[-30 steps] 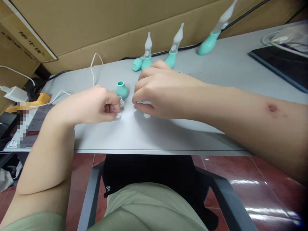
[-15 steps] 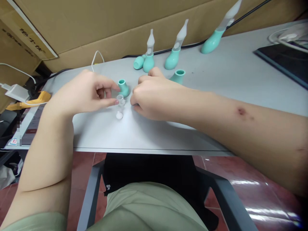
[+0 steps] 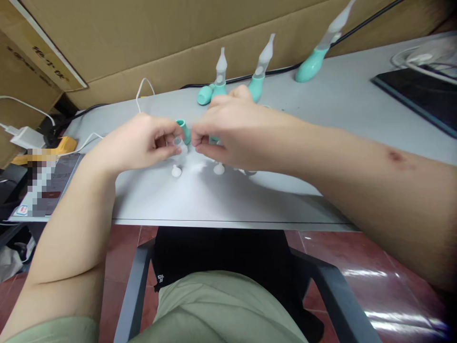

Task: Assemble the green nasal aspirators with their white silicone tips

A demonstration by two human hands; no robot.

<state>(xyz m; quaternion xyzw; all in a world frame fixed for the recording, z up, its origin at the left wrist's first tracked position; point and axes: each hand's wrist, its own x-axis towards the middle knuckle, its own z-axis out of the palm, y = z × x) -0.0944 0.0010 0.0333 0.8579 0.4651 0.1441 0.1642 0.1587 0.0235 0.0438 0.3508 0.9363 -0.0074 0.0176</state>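
Note:
My left hand (image 3: pixel 143 143) pinches a small clear plastic tube (image 3: pixel 182 147) between thumb and fingers. Right behind the tube stands an open-necked teal bulb (image 3: pixel 185 132). Just to the right, my right hand (image 3: pixel 232 128) has its fingers closed together; what they hold, if anything, is hidden. A white cap (image 3: pixel 176 171) lies below the tube, and a second white cap (image 3: pixel 219 168) lies under my right hand. Part of another clear piece (image 3: pixel 250 172) shows beneath my right wrist. A bit of teal is visible behind my right fingers.
Toward the back stand teal bulbs with clear tubes and white tips: one (image 3: pixel 221 71), another (image 3: pixel 256 88) and a third (image 3: pixel 311 65). A small teal bulb (image 3: pixel 204 95) lies on its side. At right is a black tablet (image 3: pixel 417 97), at left a white charger (image 3: pixel 27 138).
My left hand has moved slightly right and closed around the clear tube. My right hand has shifted up, uncovering a white cap and a clear piece while covering the open teal bulb behind it.

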